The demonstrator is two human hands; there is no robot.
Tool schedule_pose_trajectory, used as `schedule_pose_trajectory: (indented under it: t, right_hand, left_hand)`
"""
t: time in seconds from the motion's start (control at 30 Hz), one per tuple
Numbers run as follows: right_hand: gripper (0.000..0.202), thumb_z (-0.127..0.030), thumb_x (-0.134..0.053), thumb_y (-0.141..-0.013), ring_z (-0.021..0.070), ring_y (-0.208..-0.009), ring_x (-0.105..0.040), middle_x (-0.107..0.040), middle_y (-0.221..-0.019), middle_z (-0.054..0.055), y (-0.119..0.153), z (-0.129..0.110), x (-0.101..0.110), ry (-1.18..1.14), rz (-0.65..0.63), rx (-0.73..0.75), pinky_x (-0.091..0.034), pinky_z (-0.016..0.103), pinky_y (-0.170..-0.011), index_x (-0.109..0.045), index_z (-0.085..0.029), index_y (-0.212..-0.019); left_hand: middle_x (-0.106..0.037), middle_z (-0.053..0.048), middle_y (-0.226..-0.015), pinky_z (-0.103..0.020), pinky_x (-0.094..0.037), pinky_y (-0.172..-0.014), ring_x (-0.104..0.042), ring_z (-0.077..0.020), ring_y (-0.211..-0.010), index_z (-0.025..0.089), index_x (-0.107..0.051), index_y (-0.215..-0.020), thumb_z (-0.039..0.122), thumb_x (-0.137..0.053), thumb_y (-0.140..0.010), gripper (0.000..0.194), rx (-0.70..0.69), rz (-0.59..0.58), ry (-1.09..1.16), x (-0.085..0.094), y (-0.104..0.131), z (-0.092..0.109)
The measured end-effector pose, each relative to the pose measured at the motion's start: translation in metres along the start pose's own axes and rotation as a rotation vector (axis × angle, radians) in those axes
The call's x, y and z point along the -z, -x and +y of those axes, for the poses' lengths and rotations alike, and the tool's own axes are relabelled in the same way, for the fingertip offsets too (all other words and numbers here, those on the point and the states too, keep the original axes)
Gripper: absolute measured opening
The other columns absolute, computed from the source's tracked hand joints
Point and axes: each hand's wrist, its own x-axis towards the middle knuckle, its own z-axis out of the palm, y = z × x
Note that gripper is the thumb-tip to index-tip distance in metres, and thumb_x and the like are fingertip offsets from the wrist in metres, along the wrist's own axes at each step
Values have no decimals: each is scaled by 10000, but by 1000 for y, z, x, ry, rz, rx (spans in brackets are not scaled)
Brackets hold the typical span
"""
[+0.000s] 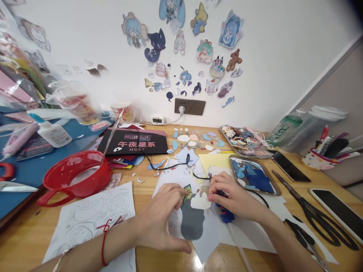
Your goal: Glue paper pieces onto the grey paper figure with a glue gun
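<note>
My left hand (164, 215) lies with its thumb stretched away from its fingers, to the left of a dark grey rounded cut-out (193, 223), and appears to hold nothing. A white cut-out (200, 201) overlaps the top of the grey piece. At the white piece's right edge, my right hand (229, 192) has its thumb and fingers drawn together in a pinch; what is between them is hidden. Partly under that hand is a blue glue gun (227, 216), a clear glue stick (239, 245) trailing from it. White paper (202, 249) lies beneath the cut-outs.
A red cup (78, 173) and a sketched sheet (93, 219) are on the left. A black cord (167, 165) crosses the middle. Rightward lie a blue-stained tray (255, 175), black scissors (309, 211) and two phones (290, 166). Small cut-outs (192, 143) line the back.
</note>
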Motion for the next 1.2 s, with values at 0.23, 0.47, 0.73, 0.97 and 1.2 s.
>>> schedule_pose_trajectory:
  t: [0.23, 0.47, 0.73, 0.97, 1.2]
  right_hand:
    - [160, -295, -573, -874, 175, -857, -441, -570, -802, 2, -3, -8, -10, 145, -52, -8, -325, 337, -825, -637, -210, -754]
    - [165, -285, -587, -867, 192, -848, -433, -567, -786, 5, -6, -7, -31, 307, 32, -37, -301, 360, -808, -633, -199, -734]
    - [157, -297, -641, -822, 219, -860, -426, -546, -787, 27, -8, -16, -34, 493, 93, -23, -302, 365, -791, -663, -207, -695]
    - [167, -351, -663, -797, 213, -842, -408, -538, -785, 22, -9, -13, -35, 547, 117, 33, -292, 366, -787, -673, -221, -694]
    - [177, -360, -655, -803, 218, -848, -409, -544, -771, 23, -8, -14, -33, 508, 106, 12, -286, 375, -793, -680, -223, -693]
  left_hand:
    - [-577, -69, -1100, -403, -406, -825, -484, -261, -1016, 221, -325, -817, 380, -853, -453, 661, -33, -56, -52, -6, 0, -3]
    - [-565, -85, -1094, -407, -423, -810, -482, -271, -1021, 217, -333, -817, 419, -850, -475, 652, 38, -57, -86, -9, 1, -6]
    - [-570, -79, -1029, -407, -423, -775, -503, -280, -968, 209, -366, -835, 443, -840, -476, 640, 53, -67, -111, -9, -1, -5]
    - [-604, -56, -996, -376, -379, -803, -530, -260, -977, 196, -445, -932, 503, -797, -537, 611, 23, -103, -145, -6, -2, -4]
    - [-608, -52, -1007, -363, -346, -801, -540, -246, -974, 197, -467, -989, 554, -753, -591, 606, -5, -117, -158, -6, -1, -6]
